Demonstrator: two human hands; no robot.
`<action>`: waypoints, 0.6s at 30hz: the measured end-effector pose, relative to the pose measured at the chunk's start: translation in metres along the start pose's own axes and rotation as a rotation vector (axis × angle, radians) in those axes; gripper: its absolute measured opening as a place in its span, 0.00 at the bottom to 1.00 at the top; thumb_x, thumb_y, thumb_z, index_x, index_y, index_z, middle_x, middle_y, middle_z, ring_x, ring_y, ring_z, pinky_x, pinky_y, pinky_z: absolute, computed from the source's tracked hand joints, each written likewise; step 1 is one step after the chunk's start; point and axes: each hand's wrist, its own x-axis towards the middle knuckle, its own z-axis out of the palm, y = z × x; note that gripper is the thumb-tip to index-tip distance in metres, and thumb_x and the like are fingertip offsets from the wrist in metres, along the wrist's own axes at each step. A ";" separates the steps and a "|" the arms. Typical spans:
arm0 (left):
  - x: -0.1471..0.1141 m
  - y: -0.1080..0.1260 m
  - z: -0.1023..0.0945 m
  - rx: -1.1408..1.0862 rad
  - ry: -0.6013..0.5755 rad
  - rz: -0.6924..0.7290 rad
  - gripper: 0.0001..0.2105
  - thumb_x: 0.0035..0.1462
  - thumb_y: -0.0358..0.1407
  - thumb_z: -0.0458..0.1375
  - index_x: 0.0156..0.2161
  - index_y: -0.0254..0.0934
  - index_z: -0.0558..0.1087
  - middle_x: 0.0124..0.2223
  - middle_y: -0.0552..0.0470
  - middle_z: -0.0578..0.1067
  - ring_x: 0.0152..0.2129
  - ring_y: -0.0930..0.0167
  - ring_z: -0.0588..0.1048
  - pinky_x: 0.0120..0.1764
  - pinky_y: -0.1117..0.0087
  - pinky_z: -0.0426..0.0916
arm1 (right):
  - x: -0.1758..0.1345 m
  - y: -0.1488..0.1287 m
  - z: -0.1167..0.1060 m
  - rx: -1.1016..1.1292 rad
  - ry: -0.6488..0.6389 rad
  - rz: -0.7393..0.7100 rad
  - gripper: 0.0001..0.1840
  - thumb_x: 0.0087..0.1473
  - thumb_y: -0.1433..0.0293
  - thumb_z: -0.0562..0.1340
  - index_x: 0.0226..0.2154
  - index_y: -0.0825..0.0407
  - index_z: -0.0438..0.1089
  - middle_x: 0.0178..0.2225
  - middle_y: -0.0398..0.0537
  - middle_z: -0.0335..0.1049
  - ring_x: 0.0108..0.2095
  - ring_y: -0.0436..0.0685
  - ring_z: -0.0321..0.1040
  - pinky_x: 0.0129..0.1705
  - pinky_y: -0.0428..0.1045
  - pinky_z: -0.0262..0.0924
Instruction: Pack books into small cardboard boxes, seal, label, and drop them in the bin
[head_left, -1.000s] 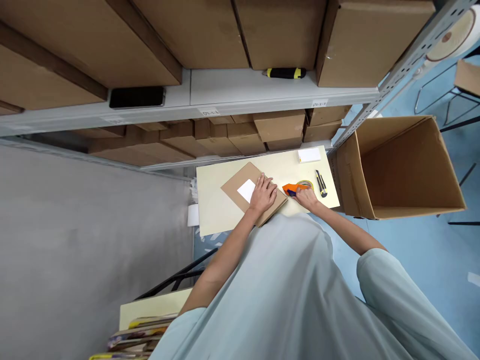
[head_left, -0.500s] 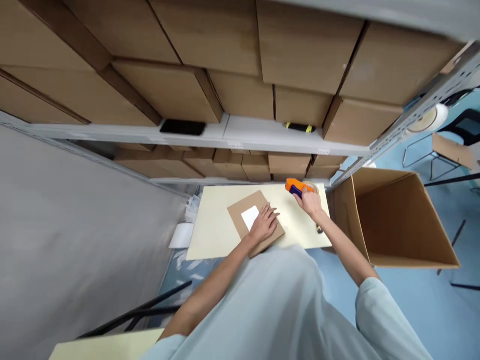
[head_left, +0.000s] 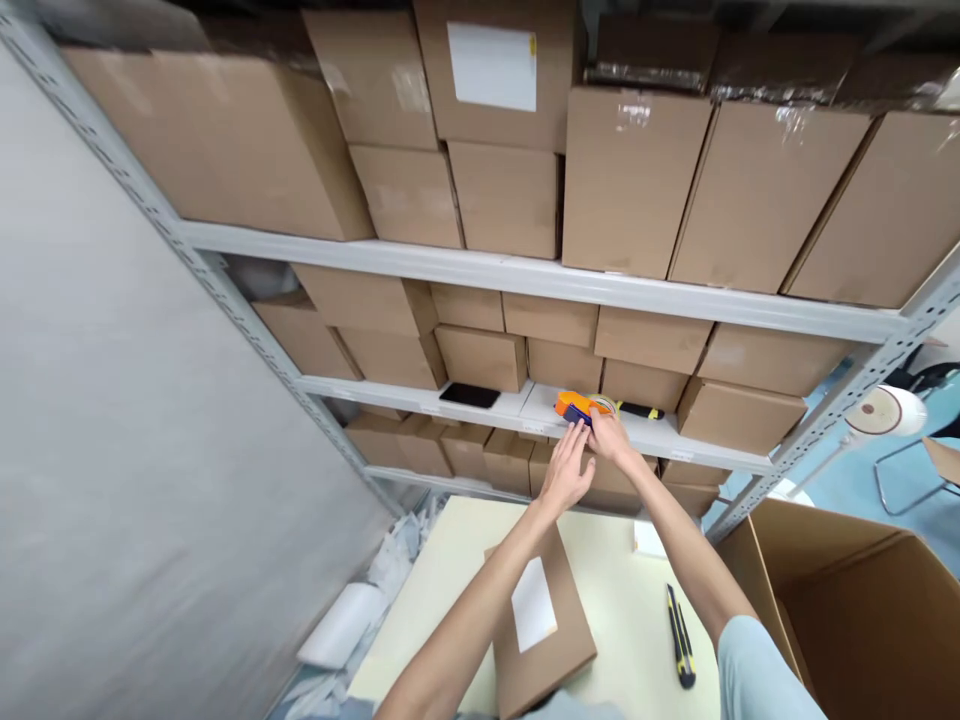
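My right hand (head_left: 609,437) is closed around an orange and dark blue tape dispenser (head_left: 576,406) at the front of a shelf. Just below the dispenser is my left hand (head_left: 568,478), its fingers stretched toward the tool; whether they touch it I cannot tell. Under my left forearm, a flat cardboard box (head_left: 562,640) with a blank white label (head_left: 533,603) lies on the pale yellow table (head_left: 630,650). A yellow and black utility knife (head_left: 679,635) rests to the right of the box.
Metal shelves (head_left: 480,272) full of cardboard boxes rise ahead. A black flat object (head_left: 469,396) and another yellow-black knife (head_left: 641,411) lie on the middle shelf. At right stands a large open carton (head_left: 862,620); at left are a grey wall (head_left: 150,400) and a white roll (head_left: 345,625).
The view has tilted up to the shelves. My right hand has carried the tape dispenser from above the table to the shelf. My left hand has left the box and moved beside the dispenser.
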 end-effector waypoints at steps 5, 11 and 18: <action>0.009 -0.011 0.006 -0.025 -0.005 -0.071 0.37 0.66 0.35 0.54 0.78 0.35 0.56 0.79 0.38 0.58 0.77 0.54 0.53 0.75 0.43 0.56 | 0.046 -0.008 -0.005 -0.030 -0.073 0.049 0.19 0.69 0.72 0.58 0.59 0.60 0.70 0.52 0.66 0.81 0.56 0.66 0.77 0.61 0.55 0.61; -0.040 -0.006 0.020 -0.090 0.006 -0.109 0.37 0.68 0.34 0.53 0.79 0.41 0.52 0.79 0.42 0.57 0.78 0.57 0.51 0.76 0.46 0.56 | 0.058 -0.011 0.010 -0.028 -0.054 0.104 0.19 0.70 0.67 0.58 0.58 0.59 0.73 0.53 0.65 0.80 0.55 0.65 0.76 0.62 0.56 0.60; -0.149 -0.025 0.029 -0.089 -0.066 -0.257 0.33 0.71 0.40 0.51 0.79 0.44 0.54 0.78 0.40 0.60 0.77 0.55 0.53 0.75 0.42 0.54 | 0.010 -0.001 0.028 0.094 0.242 0.084 0.33 0.72 0.60 0.55 0.70 0.63 0.60 0.67 0.73 0.65 0.68 0.71 0.59 0.71 0.61 0.50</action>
